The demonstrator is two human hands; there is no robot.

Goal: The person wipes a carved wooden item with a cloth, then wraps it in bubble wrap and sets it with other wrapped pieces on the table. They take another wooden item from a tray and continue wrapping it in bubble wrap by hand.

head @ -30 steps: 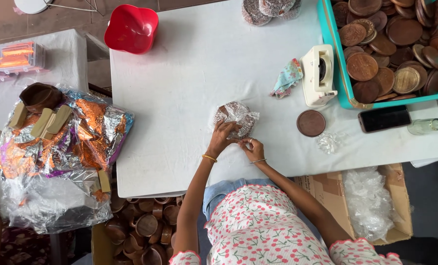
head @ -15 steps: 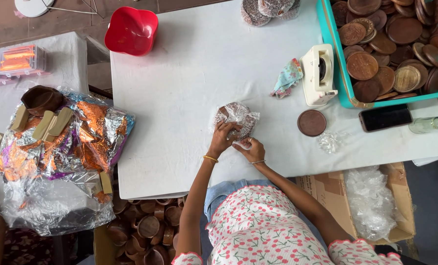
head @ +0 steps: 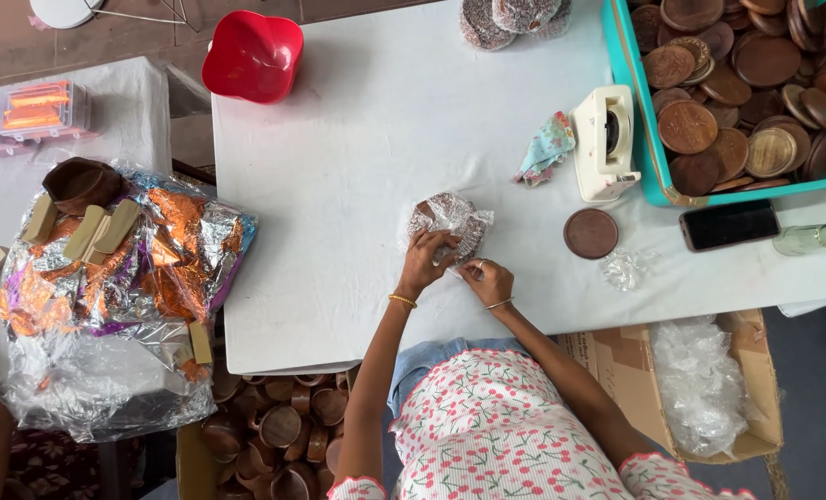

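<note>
Slightly shifted since before, both hands — left hand [head: 424, 262], right hand [head: 485, 280] — closed on the plastic-wrapped bundle [head: 447, 222].

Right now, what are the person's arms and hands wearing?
Both arms are bare below short, frilled sleeves of a white top printed with red cherries. The left hand has a gold beaded bangle at the wrist; the right hand has a thin silver bangle and a finger ring.

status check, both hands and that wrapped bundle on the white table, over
Left hand gripping the clear-wrapped round bundle. Right hand pinching the wrap at its near edge. Bundle flat on the white table. Brown disc lies apart, nothing in the way.
</note>
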